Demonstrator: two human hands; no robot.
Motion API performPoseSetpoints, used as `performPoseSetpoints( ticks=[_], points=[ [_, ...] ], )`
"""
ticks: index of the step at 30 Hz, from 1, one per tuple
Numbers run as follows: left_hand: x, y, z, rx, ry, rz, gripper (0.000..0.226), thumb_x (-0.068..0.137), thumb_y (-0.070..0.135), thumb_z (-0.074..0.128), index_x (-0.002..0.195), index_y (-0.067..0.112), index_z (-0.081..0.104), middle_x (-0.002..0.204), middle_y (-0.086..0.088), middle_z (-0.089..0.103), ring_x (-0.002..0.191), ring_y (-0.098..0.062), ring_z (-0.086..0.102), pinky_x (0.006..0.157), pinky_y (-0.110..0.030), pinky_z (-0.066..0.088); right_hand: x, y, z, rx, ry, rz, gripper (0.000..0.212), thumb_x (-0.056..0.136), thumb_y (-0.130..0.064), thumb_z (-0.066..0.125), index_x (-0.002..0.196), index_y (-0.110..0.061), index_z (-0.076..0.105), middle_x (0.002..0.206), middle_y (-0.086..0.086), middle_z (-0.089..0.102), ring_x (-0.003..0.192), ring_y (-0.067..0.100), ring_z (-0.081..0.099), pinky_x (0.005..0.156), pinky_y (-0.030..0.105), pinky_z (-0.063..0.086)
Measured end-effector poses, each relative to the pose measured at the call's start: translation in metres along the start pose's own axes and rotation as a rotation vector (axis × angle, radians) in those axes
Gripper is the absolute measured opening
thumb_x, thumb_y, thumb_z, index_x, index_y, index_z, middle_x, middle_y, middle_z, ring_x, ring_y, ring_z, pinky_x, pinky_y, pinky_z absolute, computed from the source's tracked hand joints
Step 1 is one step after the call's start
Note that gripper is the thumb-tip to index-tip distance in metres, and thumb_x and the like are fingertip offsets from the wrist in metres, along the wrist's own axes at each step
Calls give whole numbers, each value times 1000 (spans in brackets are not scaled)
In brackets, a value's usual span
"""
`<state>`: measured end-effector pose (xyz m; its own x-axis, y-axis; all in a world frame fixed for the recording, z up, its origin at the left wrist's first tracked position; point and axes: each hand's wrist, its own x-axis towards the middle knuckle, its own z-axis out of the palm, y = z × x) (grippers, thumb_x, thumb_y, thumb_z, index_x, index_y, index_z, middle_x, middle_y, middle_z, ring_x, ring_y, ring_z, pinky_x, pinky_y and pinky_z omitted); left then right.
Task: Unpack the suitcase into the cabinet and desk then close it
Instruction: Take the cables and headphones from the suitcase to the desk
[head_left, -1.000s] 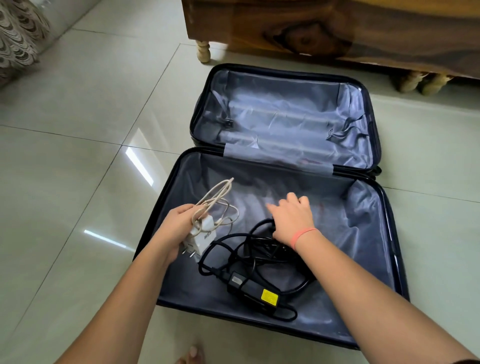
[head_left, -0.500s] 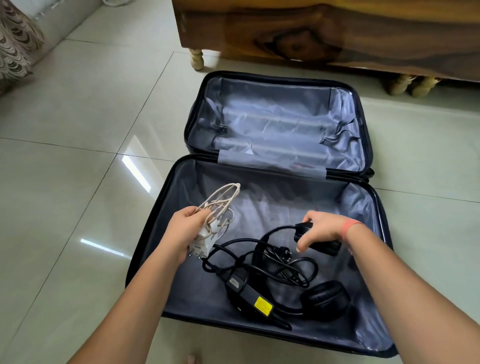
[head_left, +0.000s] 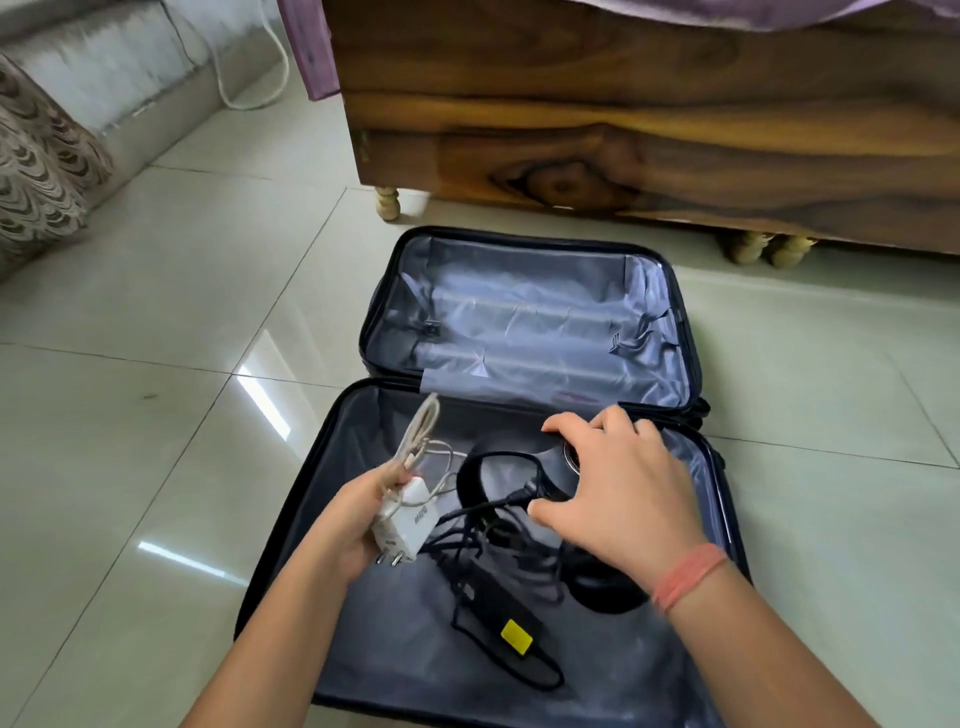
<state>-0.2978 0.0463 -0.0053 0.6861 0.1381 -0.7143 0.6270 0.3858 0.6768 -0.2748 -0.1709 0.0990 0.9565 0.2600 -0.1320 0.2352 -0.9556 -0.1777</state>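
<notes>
Head | suitcase (head_left: 524, 332) open, grey-lined | left hand (head_left: 353, 525) holds white charger (head_left: 408, 519) | right hand (head_left: 618, 499) grips headphones (head_left: 471, 480)

Open suitcase (head_left: 395, 654) flat on floor (head_left: 156, 415): far half (head_left: 524, 322) toward wooden furniture (head_left: 623, 130), near half toward person. Furniture just behind far half, its leg (head_left: 387, 202) beyond suitcase's far-left corner. Sofa (head_left: 41, 171) well off to left.

In near half: power adapter (head_left: 498, 608) centre-front, cord tangled behind it; headphones (head_left: 475, 483) behind adapter, right of centre.

Left hand (head_left: 353, 519) over left part, holding charger (head_left: 408, 519), cable looped up behind hand. Right hand (head_left: 618, 493) gripping headphones, right of charger.
</notes>
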Motion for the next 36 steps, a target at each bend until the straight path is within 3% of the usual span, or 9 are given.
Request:
performPoseSetpoints(
  ticks=[5,8,12,16,22,26,30,33,36],
  points=[
    [-2,1,-2,-88,-166,-133,17,75,9,47,70,7,63,73,-11,62,65,-25,60,59,-32,52,3,6,15,181,-91,94,67,64,-55,70,123,-42,42,109,-7,46,105,19,46,77,29,40],
    [-1,-16,-6,-76,-179,-179,43,84,4,40,49,7,66,69,-12,67,65,-29,66,58,-35,55,1,14,30,167,-103,156,64,66,-55,68,123,-39,43,113,-3,48,108,22,47,78,31,41],
    [7,-26,-7,-28,-138,-227,27,76,4,47,53,9,60,74,-12,61,81,-30,58,71,-38,47,0,22,33,57,-46,190,62,71,-56,64,124,-33,41,118,3,47,112,26,46,79,33,42],
    [10,-24,-5,98,-136,-205,7,72,6,51,73,13,53,80,-12,56,76,-26,53,69,-36,45,-6,18,23,16,66,162,61,73,-57,63,125,-33,40,117,2,46,112,25,44,77,33,44],
    [8,-27,-12,277,-186,-253,5,75,12,53,70,12,55,67,-8,60,55,-21,56,54,-26,45,-7,6,5,22,192,76,60,71,-58,63,121,-34,41,114,-1,43,110,22,43,73,31,41],
    [5,-43,-21,339,-235,-282,18,57,17,62,71,13,53,60,-7,57,52,-20,52,55,-27,43,-7,20,21,12,171,163,59,74,-55,65,122,-31,42,114,1,41,109,24,42,75,34,45],
    [1,-40,-16,366,-254,-300,9,68,16,56,67,12,49,54,-4,52,48,-18,47,52,-26,39,-7,18,40,-19,83,152,63,75,-60,62,125,-29,40,116,4,41,111,26,42,76,33,45],
    [3,-32,-9,309,-293,-278,6,62,15,57,66,11,55,63,-6,55,58,-20,53,55,-28,44,-5,9,52,34,-10,148,64,77,-67,55,126,-27,39,117,4,42,112,26,42,80,33,44],
    [13,-31,3,127,-365,-266,4,63,9,57,63,12,59,85,-12,58,95,-30,56,78,-35,47,-1,10,55,89,-36,193,63,81,-69,48,127,-26,39,119,5,42,114,26,42,83,35,42]
  ],
)
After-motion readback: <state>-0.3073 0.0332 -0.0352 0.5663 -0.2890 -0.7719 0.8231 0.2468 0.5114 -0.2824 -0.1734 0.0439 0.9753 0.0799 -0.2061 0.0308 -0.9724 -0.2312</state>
